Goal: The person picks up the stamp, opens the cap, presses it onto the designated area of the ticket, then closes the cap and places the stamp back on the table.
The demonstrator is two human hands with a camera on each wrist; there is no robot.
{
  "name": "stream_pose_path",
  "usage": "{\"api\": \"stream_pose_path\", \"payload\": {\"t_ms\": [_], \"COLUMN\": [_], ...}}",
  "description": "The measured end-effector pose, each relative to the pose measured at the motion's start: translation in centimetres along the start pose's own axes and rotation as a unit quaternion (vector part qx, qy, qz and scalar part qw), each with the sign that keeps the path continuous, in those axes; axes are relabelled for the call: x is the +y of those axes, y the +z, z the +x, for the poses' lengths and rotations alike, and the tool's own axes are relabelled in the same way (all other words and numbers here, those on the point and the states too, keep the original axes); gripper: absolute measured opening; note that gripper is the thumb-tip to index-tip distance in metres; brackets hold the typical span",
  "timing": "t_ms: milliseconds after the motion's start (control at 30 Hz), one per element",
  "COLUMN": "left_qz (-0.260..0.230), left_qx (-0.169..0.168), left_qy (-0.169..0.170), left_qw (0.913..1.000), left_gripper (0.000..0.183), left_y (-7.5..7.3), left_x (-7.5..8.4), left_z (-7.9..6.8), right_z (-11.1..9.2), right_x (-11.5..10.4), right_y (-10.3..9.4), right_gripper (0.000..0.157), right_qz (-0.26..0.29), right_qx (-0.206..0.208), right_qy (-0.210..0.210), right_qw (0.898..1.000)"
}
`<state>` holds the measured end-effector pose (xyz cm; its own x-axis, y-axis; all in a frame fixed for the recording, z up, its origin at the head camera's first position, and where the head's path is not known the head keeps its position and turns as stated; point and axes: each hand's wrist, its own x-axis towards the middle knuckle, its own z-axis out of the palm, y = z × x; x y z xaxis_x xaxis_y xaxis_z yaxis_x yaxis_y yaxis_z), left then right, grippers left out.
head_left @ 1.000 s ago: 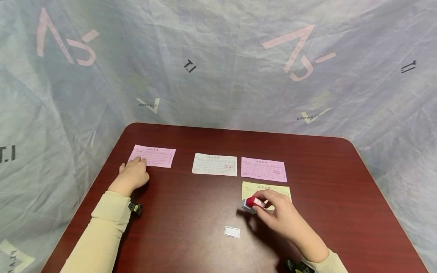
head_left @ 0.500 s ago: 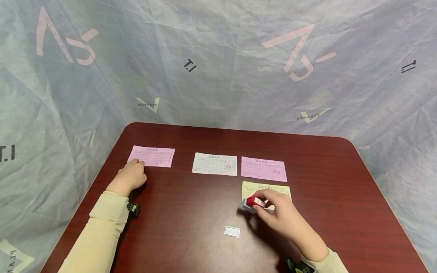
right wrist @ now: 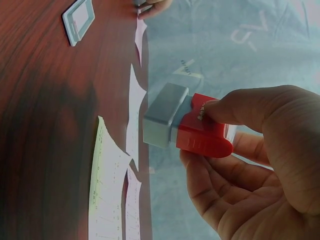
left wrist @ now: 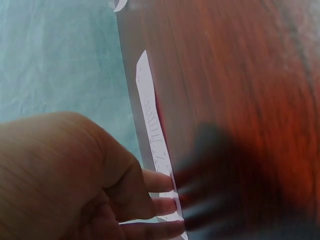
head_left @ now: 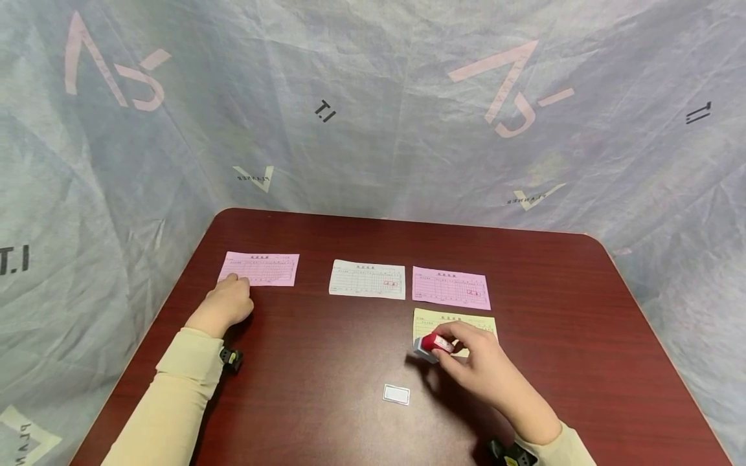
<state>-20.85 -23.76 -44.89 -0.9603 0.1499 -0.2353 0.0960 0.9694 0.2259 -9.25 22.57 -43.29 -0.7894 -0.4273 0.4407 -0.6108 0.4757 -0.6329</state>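
Observation:
My left hand (head_left: 224, 304) touches the near left corner of a pink printed slip (head_left: 265, 266) at the table's left. In the left wrist view, several fingers lie on the near edge of that pink slip (left wrist: 151, 115), and the thumb is out of clear sight. My right hand (head_left: 480, 366) holds a red and grey stamp (head_left: 434, 345) between thumb and fingers, tilted above a yellow slip (head_left: 428, 317). Up close in the right wrist view, the stamp (right wrist: 202, 127) has its grey end pointing away from the palm, apart from the papers.
A white slip (head_left: 364, 279) and another pink slip (head_left: 449, 288) lie in the back row, each bearing a red mark at its right. The stamp's cap (head_left: 396, 395) sits near the middle front of the dark red table (head_left: 303, 388). Grey cloth (head_left: 373, 129) hangs behind.
The left pink slip has turned slightly, its far left corner coming a little nearer, and my left hand has shifted slightly toward me. My right hand and the stamp stay in place.

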Motion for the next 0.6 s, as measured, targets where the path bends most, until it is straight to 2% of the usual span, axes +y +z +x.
{"api": "stream_pose_path", "payload": {"t_ms": [333, 600], "left_qz": [0.006, 0.009], "left_qx": [-0.006, -0.002], "left_qy": [-0.006, -0.009], "left_qw": [0.9999, 0.9999], "left_gripper": [0.028, 0.029], "left_y": [0.1, 0.5], "left_x": [0.8, 1.3], "left_z": [-1.0, -1.6], "right_z": [0.0, 0.1], "right_x": [-0.2, -0.2], "right_y": [-0.1, -0.4], "right_gripper": [0.026, 0.018], "right_qz": [-0.005, -0.008], "right_qx": [-0.007, -0.018], "right_qy": [0.004, 0.005], "right_qw": [1.0, 1.0]}}
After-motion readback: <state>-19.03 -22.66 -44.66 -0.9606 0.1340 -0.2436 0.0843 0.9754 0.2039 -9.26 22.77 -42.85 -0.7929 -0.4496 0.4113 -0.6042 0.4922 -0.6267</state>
